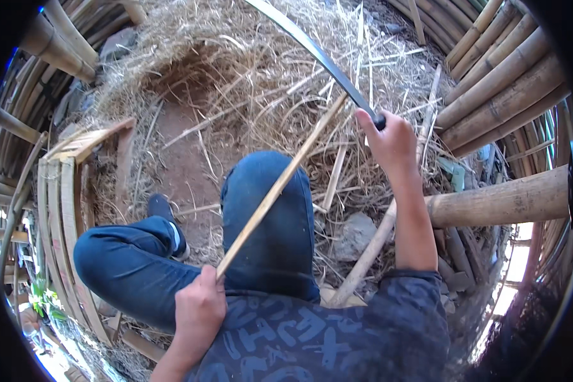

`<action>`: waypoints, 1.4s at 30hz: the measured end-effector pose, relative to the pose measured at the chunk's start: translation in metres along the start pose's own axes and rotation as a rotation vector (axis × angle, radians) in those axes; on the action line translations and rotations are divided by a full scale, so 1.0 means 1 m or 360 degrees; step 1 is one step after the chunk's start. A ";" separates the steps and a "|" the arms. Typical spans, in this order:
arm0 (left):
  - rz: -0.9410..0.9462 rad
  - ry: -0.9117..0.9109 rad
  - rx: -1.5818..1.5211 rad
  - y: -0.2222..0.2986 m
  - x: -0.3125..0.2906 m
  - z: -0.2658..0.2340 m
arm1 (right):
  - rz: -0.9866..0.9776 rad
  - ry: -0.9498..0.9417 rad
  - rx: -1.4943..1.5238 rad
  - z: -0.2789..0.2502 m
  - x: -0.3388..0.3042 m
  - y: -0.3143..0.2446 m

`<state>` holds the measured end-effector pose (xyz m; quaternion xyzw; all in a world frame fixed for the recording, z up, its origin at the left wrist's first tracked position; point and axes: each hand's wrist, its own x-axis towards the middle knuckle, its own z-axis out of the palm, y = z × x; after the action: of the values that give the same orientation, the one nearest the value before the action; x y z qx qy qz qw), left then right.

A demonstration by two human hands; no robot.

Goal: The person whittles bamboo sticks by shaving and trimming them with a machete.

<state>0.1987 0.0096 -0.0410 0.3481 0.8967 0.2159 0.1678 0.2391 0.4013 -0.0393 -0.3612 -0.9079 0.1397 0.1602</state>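
Observation:
My left hand is closed around the lower end of a long, narrow bamboo strip, close to my waist. The strip slants up to the right across my raised knee, and its far end comes close to a knife blade. My right hand grips the dark handle of this long, curved knife, thumb along the handle. The blade points up and to the left, past the top edge of the view. Whether blade and strip touch, I cannot tell.
Pale bamboo shavings lie heaped ahead over the dirt ground. A slatted wooden frame stands at left. Thick bamboo poles are stacked at right, above another thick pole. A grey stone sits beside my knee.

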 end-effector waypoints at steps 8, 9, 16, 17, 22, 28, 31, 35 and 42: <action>-0.0017 -0.0047 -0.0044 -0.008 0.002 0.007 | -0.0391 -0.0284 0.0194 0.017 -0.071 -0.043; -0.0032 -0.0041 -0.0024 -0.010 0.003 0.007 | -0.0267 -0.0397 0.0347 0.016 -0.074 -0.050; -0.0005 -0.0043 -0.0144 -0.010 0.007 0.014 | 0.0199 -0.0459 0.1331 0.063 -0.089 -0.058; 0.0010 -0.0029 -0.0180 -0.011 0.008 0.014 | 0.0138 -0.0444 0.1316 0.061 -0.088 -0.059; -0.0008 -0.0069 -0.0304 -0.018 0.009 0.015 | -0.0034 -0.0374 0.0999 0.046 -0.082 -0.065; 0.0049 -0.0034 -0.0373 -0.023 0.010 0.027 | -0.0082 -0.0225 0.0850 0.050 -0.088 -0.065; 0.0068 0.0012 -0.0257 -0.025 0.009 0.027 | -0.0038 -0.0184 0.1054 0.054 -0.092 -0.067; 0.0040 0.0070 -0.0204 -0.022 0.006 0.023 | -0.0026 -0.0205 0.1040 0.051 -0.092 -0.065; 0.0060 0.0183 -0.0051 -0.017 0.004 0.018 | -0.0011 -0.0084 0.0554 0.031 -0.093 -0.065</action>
<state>0.1950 0.0065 -0.0656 0.3491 0.8947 0.2529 0.1173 0.2513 0.2861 -0.0610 -0.3212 -0.8751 0.3037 0.1969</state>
